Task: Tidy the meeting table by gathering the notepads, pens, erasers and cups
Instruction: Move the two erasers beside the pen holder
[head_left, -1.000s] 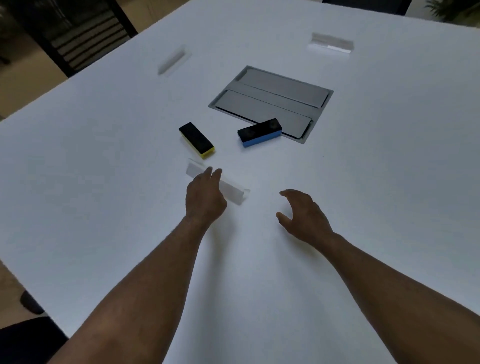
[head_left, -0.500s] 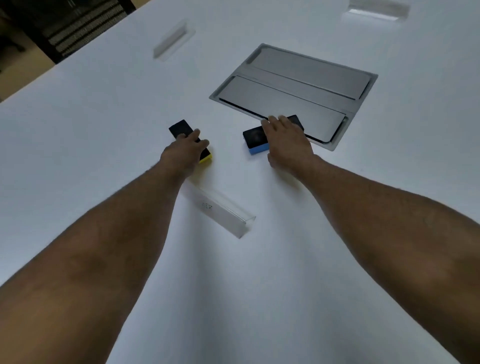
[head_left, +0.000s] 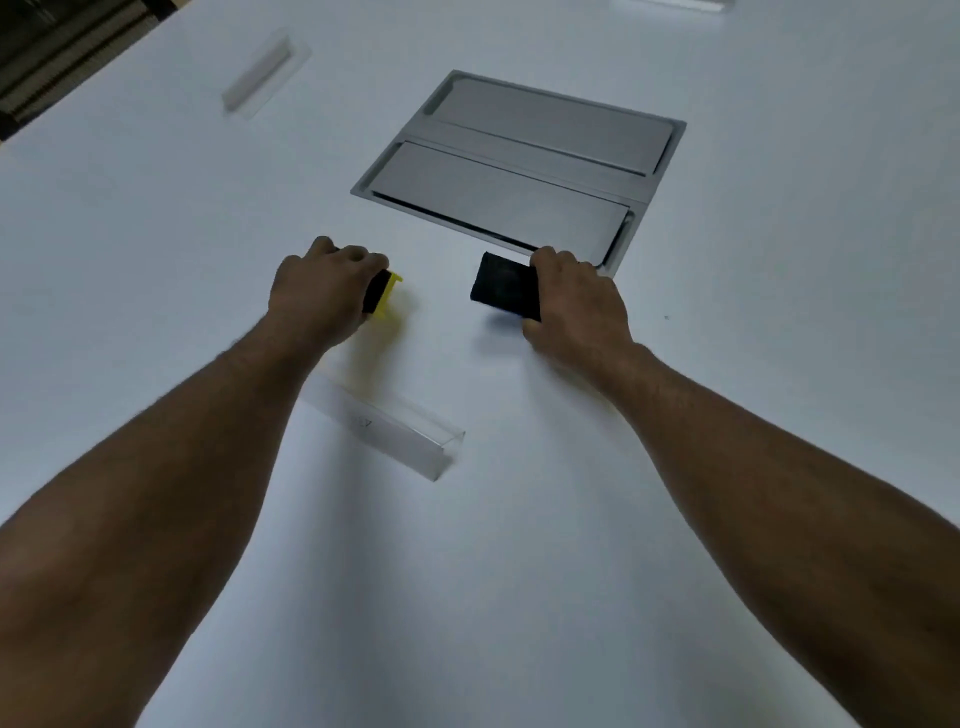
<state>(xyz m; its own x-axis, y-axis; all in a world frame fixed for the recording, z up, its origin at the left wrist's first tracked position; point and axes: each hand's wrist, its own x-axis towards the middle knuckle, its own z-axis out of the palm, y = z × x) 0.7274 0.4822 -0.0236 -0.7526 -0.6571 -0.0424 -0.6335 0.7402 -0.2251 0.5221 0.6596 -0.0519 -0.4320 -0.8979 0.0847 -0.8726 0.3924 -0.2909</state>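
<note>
Two board erasers are in my hands over the white table (head_left: 156, 234). My left hand (head_left: 322, 291) grips the yellow-backed eraser (head_left: 383, 296); only its near end with black felt and yellow edge shows past my fingers. My right hand (head_left: 576, 304) grips the other eraser (head_left: 503, 285), tilted so that its black felt face is towards me and its blue back is hidden. Both erasers sit just in front of the grey panel, a short gap apart.
A grey metal cable panel (head_left: 524, 166) is set flush in the table behind my hands. A clear acrylic name holder (head_left: 395, 431) lies between my forearms. Another clear holder (head_left: 260, 73) lies at the far left, a third (head_left: 675, 4) at the top edge.
Both hands reached forward from beside the near name holder to the erasers and closed round them. The right-hand eraser has tipped up, its felt face now showing.
</note>
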